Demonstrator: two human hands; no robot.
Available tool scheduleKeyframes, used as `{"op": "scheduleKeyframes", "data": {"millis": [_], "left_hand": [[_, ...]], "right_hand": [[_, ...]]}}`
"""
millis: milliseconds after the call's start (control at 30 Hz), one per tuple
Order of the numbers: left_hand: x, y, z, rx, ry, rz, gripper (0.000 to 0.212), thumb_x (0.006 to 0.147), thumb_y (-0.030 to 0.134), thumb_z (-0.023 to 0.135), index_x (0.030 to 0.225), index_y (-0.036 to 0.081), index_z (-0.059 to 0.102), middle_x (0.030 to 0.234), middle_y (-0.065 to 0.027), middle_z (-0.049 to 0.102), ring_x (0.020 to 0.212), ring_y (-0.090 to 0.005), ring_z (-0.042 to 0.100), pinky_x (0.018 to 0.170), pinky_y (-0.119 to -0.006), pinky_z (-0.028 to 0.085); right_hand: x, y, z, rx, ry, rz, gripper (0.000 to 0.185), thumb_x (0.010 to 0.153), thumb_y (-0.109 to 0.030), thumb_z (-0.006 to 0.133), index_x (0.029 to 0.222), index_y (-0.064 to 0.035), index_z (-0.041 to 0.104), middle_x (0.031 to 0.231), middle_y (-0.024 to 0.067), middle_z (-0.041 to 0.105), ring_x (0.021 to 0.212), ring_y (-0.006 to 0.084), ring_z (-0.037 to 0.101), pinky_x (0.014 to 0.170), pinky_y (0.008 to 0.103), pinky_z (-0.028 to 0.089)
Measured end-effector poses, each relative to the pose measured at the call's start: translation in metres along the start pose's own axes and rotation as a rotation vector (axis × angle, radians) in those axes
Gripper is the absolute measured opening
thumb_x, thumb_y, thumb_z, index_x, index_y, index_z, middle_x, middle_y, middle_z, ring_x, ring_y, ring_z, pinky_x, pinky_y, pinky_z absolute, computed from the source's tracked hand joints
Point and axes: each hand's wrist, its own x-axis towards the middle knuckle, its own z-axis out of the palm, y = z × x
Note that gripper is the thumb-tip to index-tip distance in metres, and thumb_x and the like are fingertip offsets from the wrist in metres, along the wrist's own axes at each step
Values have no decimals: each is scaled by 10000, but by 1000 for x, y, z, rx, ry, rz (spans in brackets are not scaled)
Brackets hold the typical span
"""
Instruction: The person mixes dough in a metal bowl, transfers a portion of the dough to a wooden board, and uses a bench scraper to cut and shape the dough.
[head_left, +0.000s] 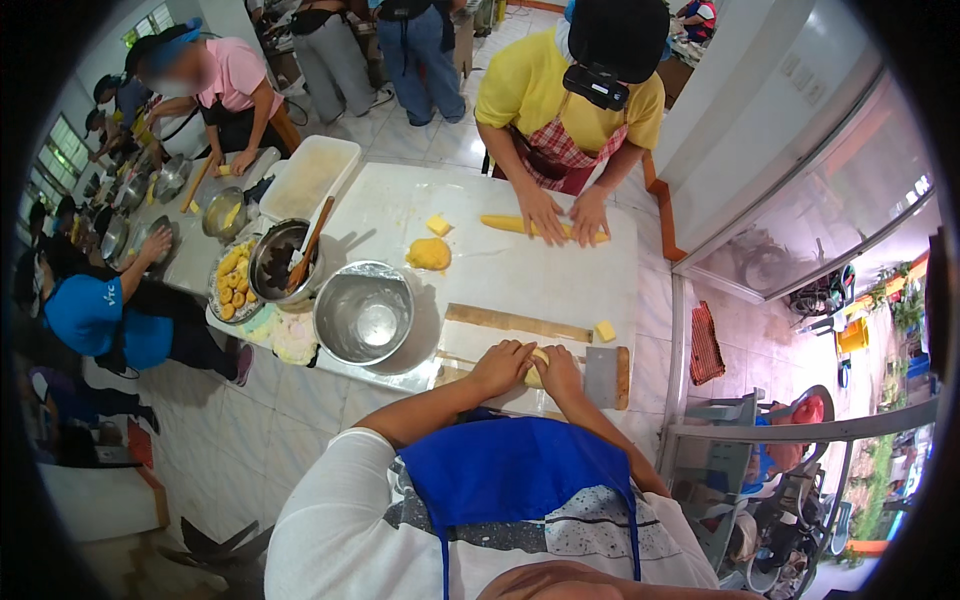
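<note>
Both my hands press on a pale yellow lump of dough (535, 373) at the near edge of the white table (480, 277). My left hand (504, 367) grips its left side, and my right hand (559, 373) closes over the right side, so much of the dough is hidden. Just right of my right hand lies a dough scraper (601, 377) with a flat grey metal blade and a wooden handle. A small yellow block (604, 331) sits beyond the scraper. Under my hands is a plastic-covered work area with a brown strip (517, 321) along its far side.
A steel bowl (364, 313) stands left of my arms, beside a pot of dark filling (281, 259) with a wooden spatula (301, 270) and a plate of small pastries (234, 283). Across the table, a co-worker's hands (566, 216) roll a long yellow dough rope (504, 223) near a dough lump (429, 254).
</note>
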Motion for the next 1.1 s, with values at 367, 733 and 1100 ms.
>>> {"op": "scheduleKeyframes", "data": {"millis": [367, 733, 1100], "left_hand": [[12, -35, 19, 146, -12, 43, 232, 838, 173, 506, 1026, 42, 540, 878, -116, 560, 838, -289, 527, 747, -380, 447], [54, -54, 11, -13, -449, -160, 320, 847, 265, 498, 1094, 65, 535, 1033, -181, 586, 980, -337, 553, 816, -409, 456], [17, -45, 4, 148, -269, -285, 587, 772, 411, 606, 1229, 62, 490, 1253, -192, 427, 1189, -368, 363, 989, -415, 311]], "right_hand": [[32, 5, 13, -54, -263, 106, 315, 817, -310, 575, 979, -41, 542, 974, 171, 562, 924, 347, 557, 771, 435, 458], [34, 29, 21, 125, -220, 196, 379, 827, -302, 568, 1078, -36, 469, 1065, 219, 519, 929, 373, 562, 758, 444, 460], [11, 15, 8, -87, -113, 97, 411, 784, -327, 619, 1007, 16, 578, 1135, 199, 505, 1076, 351, 452, 903, 441, 388]]}}
